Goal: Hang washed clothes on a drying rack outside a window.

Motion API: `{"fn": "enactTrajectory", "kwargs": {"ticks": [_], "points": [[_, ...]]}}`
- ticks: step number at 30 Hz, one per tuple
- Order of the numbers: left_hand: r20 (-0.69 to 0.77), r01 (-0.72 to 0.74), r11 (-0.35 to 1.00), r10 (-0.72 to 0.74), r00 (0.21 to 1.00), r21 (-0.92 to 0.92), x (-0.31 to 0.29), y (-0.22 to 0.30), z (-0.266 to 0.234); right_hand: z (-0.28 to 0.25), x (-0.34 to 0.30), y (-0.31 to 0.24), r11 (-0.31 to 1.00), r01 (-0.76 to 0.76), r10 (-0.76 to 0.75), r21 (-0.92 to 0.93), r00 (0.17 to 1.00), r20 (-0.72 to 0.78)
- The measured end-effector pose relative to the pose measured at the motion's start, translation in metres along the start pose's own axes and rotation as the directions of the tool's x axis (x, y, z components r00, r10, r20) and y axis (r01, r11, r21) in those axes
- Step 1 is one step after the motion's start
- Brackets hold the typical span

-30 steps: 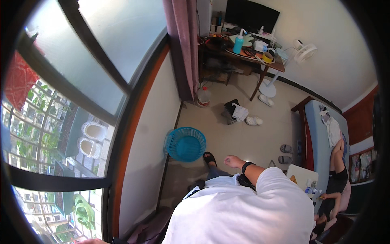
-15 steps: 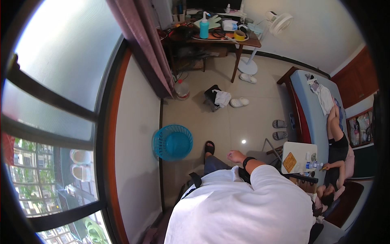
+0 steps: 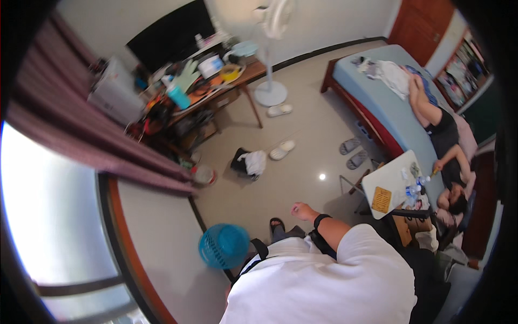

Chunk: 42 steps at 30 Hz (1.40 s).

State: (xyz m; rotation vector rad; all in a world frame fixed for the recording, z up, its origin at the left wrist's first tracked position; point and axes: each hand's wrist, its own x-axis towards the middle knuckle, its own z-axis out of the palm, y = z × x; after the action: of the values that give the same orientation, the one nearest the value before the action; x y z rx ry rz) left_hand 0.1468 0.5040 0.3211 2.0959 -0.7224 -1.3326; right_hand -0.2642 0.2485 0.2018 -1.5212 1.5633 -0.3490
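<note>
My right hand [image 3: 302,211] is held out over the floor in front of my body, with a black band [image 3: 322,220] round its wrist. Its fingers are curled in and nothing shows in them. A low folding table [image 3: 393,171] with a pale top stands to the right of that hand, apart from it. Left of my body, a blue plastic laundry basket [image 3: 212,249] sits on the floor by the wall. My left hand is out of sight.
Ahead are a cluttered desk [image 3: 251,73], a white standing fan [image 3: 271,94], white clogs [image 3: 282,150], grey slippers [image 3: 356,160] and a dark stool [image 3: 238,160] with white cloth. Another person [image 3: 445,132] lies on the bed [image 3: 362,73] at right. Bottles [image 3: 414,190] stand on the folding table.
My view has swung, bringing the desk's monitor and more curtain into sight. The basket appears lower in the picture. My right hand stays in front of me, its fingers curled.
</note>
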Motion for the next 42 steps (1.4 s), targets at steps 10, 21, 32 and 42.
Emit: {"fn": "enactTrajectory", "kwargs": {"ticks": [10, 21, 32, 42], "points": [[0.284, -0.058, 0.974, -0.007, 0.959, 0.218, 0.221, 0.206, 0.094, -0.09, -0.057, 0.053, 0.977, -0.181, 0.206, 0.116, 0.943, -0.261], [0.631, 0.025, 0.941, -0.246, 0.736, 0.338, 0.383, 0.32, 0.27, -0.246, 0.014, 0.116, 0.763, -0.477, 0.626, 0.437, 0.715, -0.312], [0.753, -0.71, 0.621, 0.279, 0.596, 0.332, 0.487, 0.567, 0.598, -0.351, 0.077, 0.267, 0.796, -0.484, 0.605, 0.363, 0.641, -0.472], [0.944, -0.806, 0.516, -0.012, 0.331, 0.289, 0.337, 0.707, 0.797, -0.591, 0.17, 0.35, 0.709, -0.548, 0.699, 0.443, 0.629, -0.34]]}}
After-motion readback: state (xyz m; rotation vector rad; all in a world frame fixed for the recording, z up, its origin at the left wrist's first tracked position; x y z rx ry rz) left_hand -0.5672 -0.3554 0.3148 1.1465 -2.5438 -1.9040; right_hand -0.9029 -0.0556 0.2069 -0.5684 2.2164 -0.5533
